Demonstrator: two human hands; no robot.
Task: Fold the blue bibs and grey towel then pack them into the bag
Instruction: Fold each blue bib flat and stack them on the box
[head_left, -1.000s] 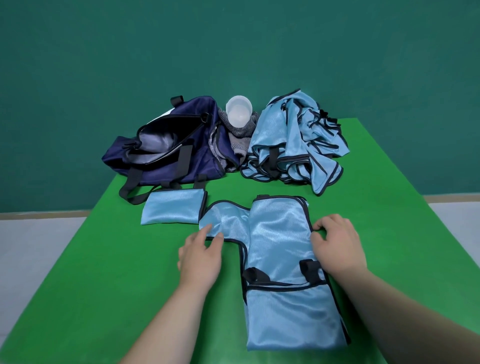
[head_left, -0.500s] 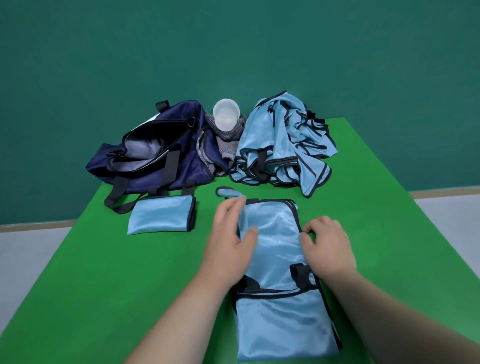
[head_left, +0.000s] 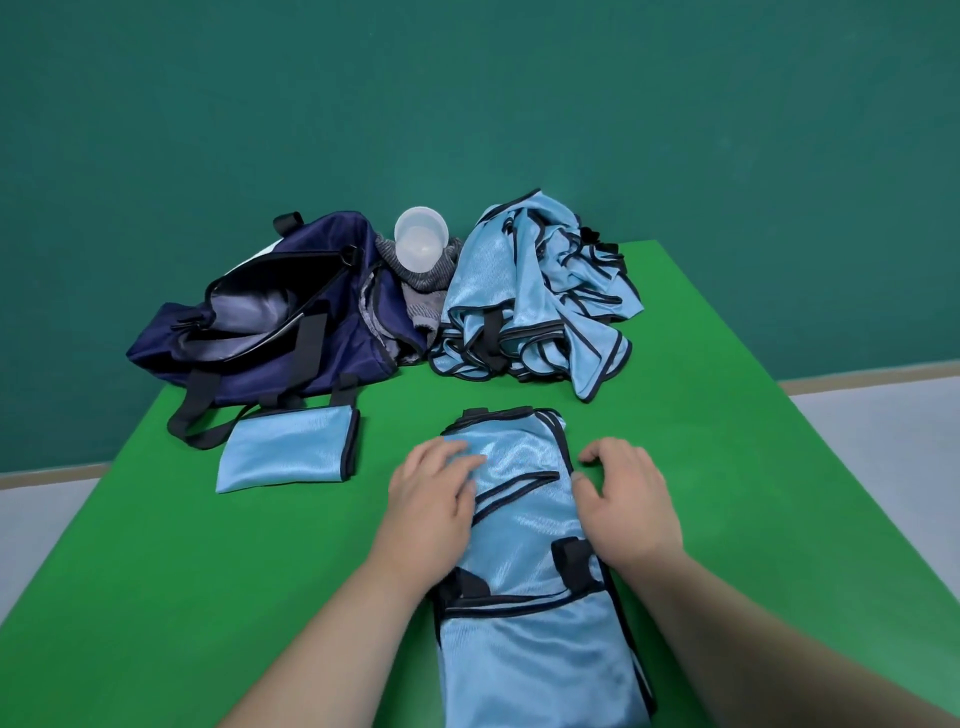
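- Left hand (head_left: 434, 499) lies flat, fingers straight and close together, pressing the turned-in left flap of a blue bib (head_left: 524, 530).
- Right hand (head_left: 628, 499) rests on that bib's right edge. Its fingers are loosely bent, with the tips on the green tabletop (head_left: 208, 597) just beside the hem, and no cloth shows between thumb and fingers.
- Blue bib under both hands forms a narrow strip at the middle of the tabletop's near edge. Its long axis runs from the near edge toward the far edge. The far end lies just past the fingertips and the near end points at the person.
- Both sides look turned in, so the next fold probably brings one end over the other along that axis. Both hands sit about equally near the far end.
- Folded bib (head_left: 285, 447), a small flat rectangle, lies left of the left hand, apart from the strip and just beside a bag strap.
- Navy bag (head_left: 270, 322) sits at the far left corner with its mouth open.
- Grey towel (head_left: 421, 296) is bunched at the far edge against the bag, with a clear cup (head_left: 421, 244) on it.
- Pile of unfolded bibs (head_left: 535, 301) lies just right of the towel, well beyond the right hand.
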